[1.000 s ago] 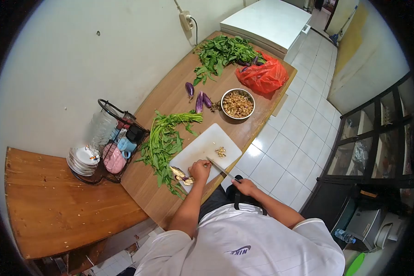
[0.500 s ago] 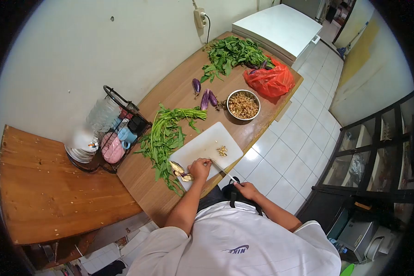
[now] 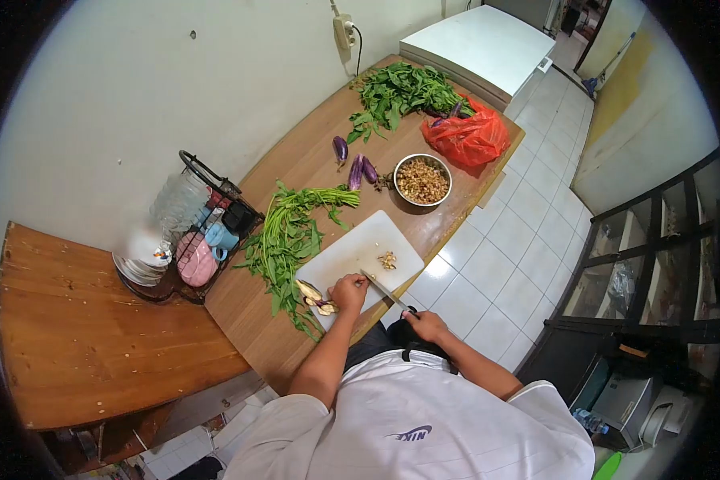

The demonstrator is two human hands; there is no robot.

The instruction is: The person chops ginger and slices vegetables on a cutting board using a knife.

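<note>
My right hand [image 3: 428, 326] is wrapped around the dark handle of a knife [image 3: 390, 294]. Its blade reaches over the near edge of a white cutting board [image 3: 346, 250], with the tip at the fingers of my left hand [image 3: 349, 293]. Those left fingers are pinched together on the board; what they hold is too small or hidden to name. Beside the left wrist lie cut eggplant pieces [image 3: 318, 300], pale inside with purple skin. A small pile of chopped pale bits [image 3: 388, 260] rests on the board's right part.
Leafy greens [image 3: 284, 248] lie left of the board. Beyond it are a metal bowl [image 3: 422, 180] of chopped pieces, whole eggplants [image 3: 356, 171], more greens [image 3: 404, 96] and a red plastic bag [image 3: 468, 140]. A dish rack [image 3: 196, 232] stands at left; a white freezer [image 3: 480, 48] is behind.
The knife and my right hand have shifted slightly up and left, and the blade now shows more of its flat side. My left hand stays almost in place.
</note>
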